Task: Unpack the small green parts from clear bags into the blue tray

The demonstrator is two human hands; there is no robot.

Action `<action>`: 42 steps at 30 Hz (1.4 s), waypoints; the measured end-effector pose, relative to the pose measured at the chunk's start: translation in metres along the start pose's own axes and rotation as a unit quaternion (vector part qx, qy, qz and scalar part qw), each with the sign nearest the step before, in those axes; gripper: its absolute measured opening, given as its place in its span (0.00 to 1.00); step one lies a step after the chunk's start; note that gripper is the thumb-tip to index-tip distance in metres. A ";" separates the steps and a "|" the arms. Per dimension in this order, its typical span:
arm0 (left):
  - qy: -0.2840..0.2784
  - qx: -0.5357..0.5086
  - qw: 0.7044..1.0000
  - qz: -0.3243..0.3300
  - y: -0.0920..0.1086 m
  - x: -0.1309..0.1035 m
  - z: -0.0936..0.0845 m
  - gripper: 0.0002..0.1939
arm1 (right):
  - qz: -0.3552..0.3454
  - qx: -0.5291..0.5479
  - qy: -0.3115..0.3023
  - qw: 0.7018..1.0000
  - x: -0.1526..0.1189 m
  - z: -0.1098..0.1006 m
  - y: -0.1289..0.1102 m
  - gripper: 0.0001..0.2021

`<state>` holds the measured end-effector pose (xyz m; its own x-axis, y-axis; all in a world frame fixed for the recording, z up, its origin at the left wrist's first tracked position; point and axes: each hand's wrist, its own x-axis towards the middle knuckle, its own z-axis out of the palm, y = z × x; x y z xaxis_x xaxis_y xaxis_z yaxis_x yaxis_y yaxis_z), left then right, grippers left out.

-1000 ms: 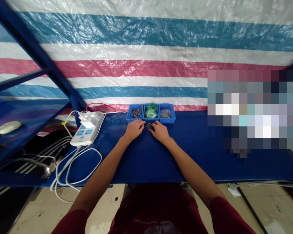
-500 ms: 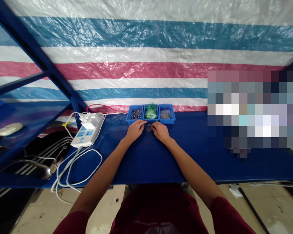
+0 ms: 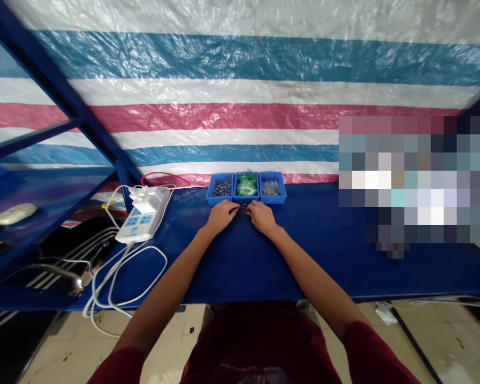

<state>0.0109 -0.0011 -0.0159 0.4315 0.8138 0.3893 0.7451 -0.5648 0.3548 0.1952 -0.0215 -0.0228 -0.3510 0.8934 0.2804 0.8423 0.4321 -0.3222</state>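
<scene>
My left hand [image 3: 221,215] rests on the blue table just in front of the bins, its fingertips pinched together at some small dark metal pieces [image 3: 244,206]. From the other side my right hand [image 3: 262,216] reaches the same pieces, thumb and fingers closed. What either pinch holds is too small to make out. Directly behind the hands stand three blue bins in a row. The left bin [image 3: 220,201] contains many small screw-like metal parts [image 3: 223,188]. Green plastic bags [image 3: 247,184] fill the middle bin, and clear plastic bags [image 3: 271,188] lie in the right bin [image 3: 278,199].
A white power strip [image 3: 138,226] with plugged-in adapters [image 3: 146,198] lies at the left, its white cable [image 3: 166,256] looping over the table's front edge. Blue frame bars [image 3: 92,136] rise at the left. Striped sheeting [image 3: 224,117] hangs behind. A blurred-out patch covers the right.
My left fingertips have curled inward to the small metal pieces. My right hand has shifted slightly left, and fewer pieces show between the hands.
</scene>
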 end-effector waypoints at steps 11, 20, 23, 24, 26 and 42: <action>0.079 -0.105 0.990 0.057 0.016 0.000 -0.008 0.09 | 0.016 0.204 0.133 0.970 -0.003 -0.016 -0.002 0.08; 0.083 -0.343 0.933 -0.070 0.027 0.000 -0.011 0.15 | 0.014 0.335 0.183 0.924 -0.005 -0.018 -0.008 0.11; 0.080 -0.407 0.906 -0.087 0.026 0.001 -0.007 0.18 | 0.030 0.367 0.182 0.912 -0.004 -0.016 -0.008 0.11; 0.083 -0.407 0.905 -0.089 0.025 0.002 -0.007 0.17 | 0.036 0.377 0.176 0.908 -0.004 -0.016 -0.008 0.11; 0.093 -0.400 0.907 -0.095 0.026 0.003 -0.006 0.15 | 0.040 0.388 0.165 0.906 -0.005 -0.017 -0.008 0.12; 0.061 -0.502 0.850 -0.148 0.028 0.006 -0.006 0.19 | -0.011 0.309 0.183 0.933 -0.005 -0.021 -0.005 0.09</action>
<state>0.0313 -0.0126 0.0020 0.1993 0.9549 0.2203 -0.0242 -0.2199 0.9752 0.2013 -0.0308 -0.0032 -0.1069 0.8300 0.5474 0.3990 0.5401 -0.7410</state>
